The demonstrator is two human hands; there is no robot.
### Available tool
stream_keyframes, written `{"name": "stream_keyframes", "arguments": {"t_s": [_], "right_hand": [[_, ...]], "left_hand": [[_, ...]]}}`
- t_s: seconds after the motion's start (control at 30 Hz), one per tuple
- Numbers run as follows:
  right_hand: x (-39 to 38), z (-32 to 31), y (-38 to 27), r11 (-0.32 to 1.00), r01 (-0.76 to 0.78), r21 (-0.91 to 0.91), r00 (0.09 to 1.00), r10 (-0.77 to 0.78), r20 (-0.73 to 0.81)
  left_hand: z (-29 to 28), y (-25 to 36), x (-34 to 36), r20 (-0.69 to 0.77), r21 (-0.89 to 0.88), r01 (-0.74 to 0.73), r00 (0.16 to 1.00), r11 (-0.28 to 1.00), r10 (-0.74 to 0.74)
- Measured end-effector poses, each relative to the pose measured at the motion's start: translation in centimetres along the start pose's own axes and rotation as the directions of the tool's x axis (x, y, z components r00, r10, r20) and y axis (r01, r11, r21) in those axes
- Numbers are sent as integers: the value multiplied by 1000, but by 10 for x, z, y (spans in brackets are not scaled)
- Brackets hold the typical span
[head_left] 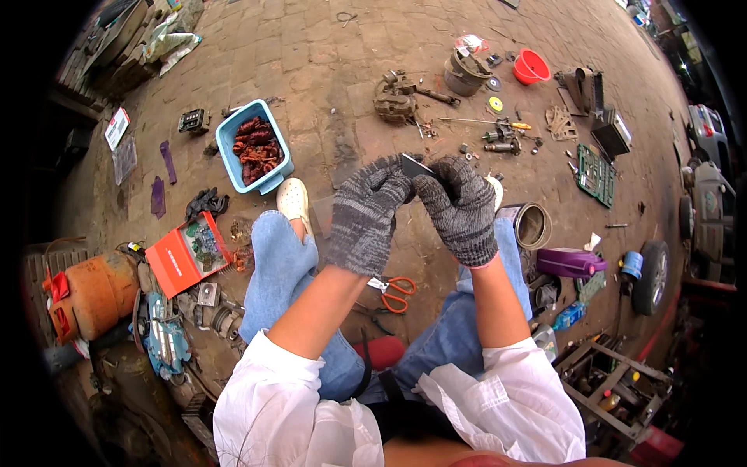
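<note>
Both my hands, left hand (366, 214) and right hand (461, 206), are pinching a small dark flat piece (415, 165), tilting up-left. Blue tub (230, 140) is holding reddish coils (254, 149).

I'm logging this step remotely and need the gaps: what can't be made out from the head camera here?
- Small dark flat piece in the head view: mostly covered by the gloved left hand and right hand; its kind and full shape are unclear.
- Orange-handled scissors: blades partly hidden by the left forearm.
- Small parts near the screwdriver: too small to identify.
- Dark rim of the fisheye picture: nothing readable there.
</note>
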State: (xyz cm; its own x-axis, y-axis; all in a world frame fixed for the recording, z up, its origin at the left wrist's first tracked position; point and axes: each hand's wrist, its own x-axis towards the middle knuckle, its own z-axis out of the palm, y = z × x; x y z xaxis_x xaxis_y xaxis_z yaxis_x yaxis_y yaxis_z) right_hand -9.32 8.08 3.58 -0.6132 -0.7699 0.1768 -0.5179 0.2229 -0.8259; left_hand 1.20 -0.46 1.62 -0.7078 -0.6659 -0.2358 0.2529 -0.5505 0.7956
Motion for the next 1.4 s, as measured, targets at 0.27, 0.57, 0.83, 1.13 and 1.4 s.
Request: {"name": "stream_keyframes", "arguments": {"t_s": [0.27, 0.57, 0.83, 1.13, 1.4], "right_hand": [[9, 2, 7, 987, -118, 113, 953, 145, -265], [12, -8, 25, 850, -64, 523, 982, 148, -121], [17, -1, 19, 261, -175, 949, 837, 547, 4], [7, -6, 8, 762, -197, 617, 952, 299, -65], [10, -6, -3, 764, -307, 568, 930, 367, 9]], "left_hand": [[8, 2, -9, 40, 59, 19, 999, 998, -21], [7, 14, -4, -21, 213, -91, 995, 973, 97], [8, 5, -4, -110, 297, -313, 927, 902, 358], [12, 3, -7, -43, 512, -478, 815, 713, 577], [11, 2, -5, 126, 600, -470, 854, 647, 504]]}}
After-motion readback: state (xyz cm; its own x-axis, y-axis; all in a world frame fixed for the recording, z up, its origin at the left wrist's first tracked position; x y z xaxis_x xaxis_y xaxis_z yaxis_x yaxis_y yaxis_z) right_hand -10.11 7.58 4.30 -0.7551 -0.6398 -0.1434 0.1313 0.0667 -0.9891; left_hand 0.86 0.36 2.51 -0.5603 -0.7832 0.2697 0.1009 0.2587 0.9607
